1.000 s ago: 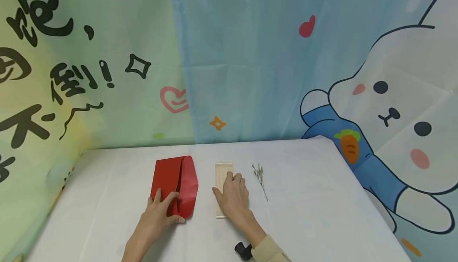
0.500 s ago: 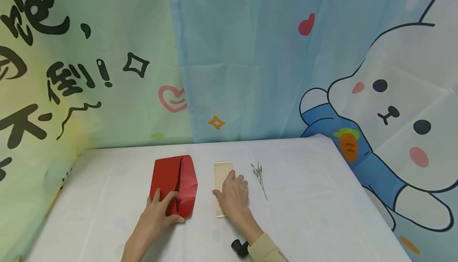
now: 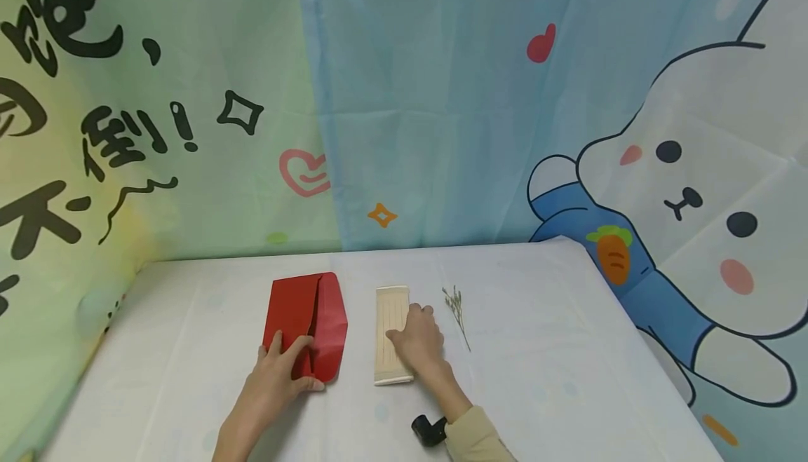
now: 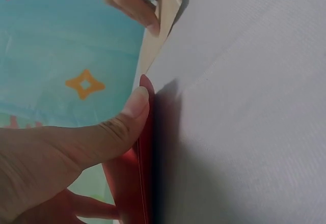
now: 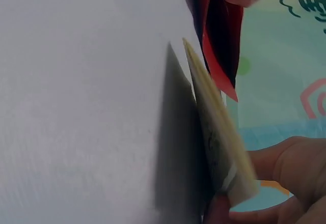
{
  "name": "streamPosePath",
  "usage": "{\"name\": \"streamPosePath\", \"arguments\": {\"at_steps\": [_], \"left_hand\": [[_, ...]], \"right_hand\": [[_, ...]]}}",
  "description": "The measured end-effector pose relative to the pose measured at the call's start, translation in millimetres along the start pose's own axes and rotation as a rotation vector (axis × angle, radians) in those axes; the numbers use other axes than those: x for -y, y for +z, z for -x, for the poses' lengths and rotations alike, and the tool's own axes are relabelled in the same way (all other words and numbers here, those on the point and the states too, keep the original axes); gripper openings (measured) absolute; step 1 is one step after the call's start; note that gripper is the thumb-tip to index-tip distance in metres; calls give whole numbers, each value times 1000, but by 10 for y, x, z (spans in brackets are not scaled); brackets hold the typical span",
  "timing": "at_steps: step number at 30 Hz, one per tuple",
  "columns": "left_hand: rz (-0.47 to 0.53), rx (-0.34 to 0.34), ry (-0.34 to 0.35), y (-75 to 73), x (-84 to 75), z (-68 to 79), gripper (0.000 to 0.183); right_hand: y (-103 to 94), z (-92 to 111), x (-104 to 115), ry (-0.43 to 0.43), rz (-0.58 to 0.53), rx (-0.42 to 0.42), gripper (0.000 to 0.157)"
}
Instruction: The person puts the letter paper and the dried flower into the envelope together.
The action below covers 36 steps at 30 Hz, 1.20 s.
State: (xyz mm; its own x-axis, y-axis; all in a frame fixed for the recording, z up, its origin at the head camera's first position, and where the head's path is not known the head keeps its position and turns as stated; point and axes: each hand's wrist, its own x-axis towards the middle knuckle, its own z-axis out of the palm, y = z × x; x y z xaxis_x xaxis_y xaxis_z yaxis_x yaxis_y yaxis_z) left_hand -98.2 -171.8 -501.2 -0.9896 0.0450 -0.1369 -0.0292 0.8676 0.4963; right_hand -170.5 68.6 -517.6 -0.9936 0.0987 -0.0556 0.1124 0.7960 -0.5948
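Beige panel [image 3: 390, 336] lies just right of the red envelope [image 3: 292, 311], tilted up from the white surface [image 3: 536, 371], its long axis running away from the person, roughly alongside the envelope's. The right hand [image 3: 423, 343] is nearer, its fingers pinching the panel's right edge. The left hand [image 3: 274, 371] grips the envelope's near end, the flap side facing the panel across a narrow gap.
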Motion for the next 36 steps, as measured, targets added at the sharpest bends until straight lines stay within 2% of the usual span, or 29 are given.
{"name": "streamPosePath", "arguments": {"at_steps": [4, 9, 16, 28, 36], "left_hand": [[-16, -4, 2, 14, 9, -11, 68], [-18, -11, 2, 25, 22, -14, 68], [-10, -8, 1, 21, 26, -12, 67], [4, 4, 3, 9, 37, -23, 68], [0, 1, 3, 7, 34, -23, 67]], "right_hand": [[-43, -32, -50, 26, -106, 27, 53], [-69, -83, -123, 15, -248, 62, 44], [-81, -112, -171, -13, -296, 52, 35], [-92, -159, -244, 17, -545, 174, 33], [-75, -167, -225, 71, -792, 282, 38]]}}
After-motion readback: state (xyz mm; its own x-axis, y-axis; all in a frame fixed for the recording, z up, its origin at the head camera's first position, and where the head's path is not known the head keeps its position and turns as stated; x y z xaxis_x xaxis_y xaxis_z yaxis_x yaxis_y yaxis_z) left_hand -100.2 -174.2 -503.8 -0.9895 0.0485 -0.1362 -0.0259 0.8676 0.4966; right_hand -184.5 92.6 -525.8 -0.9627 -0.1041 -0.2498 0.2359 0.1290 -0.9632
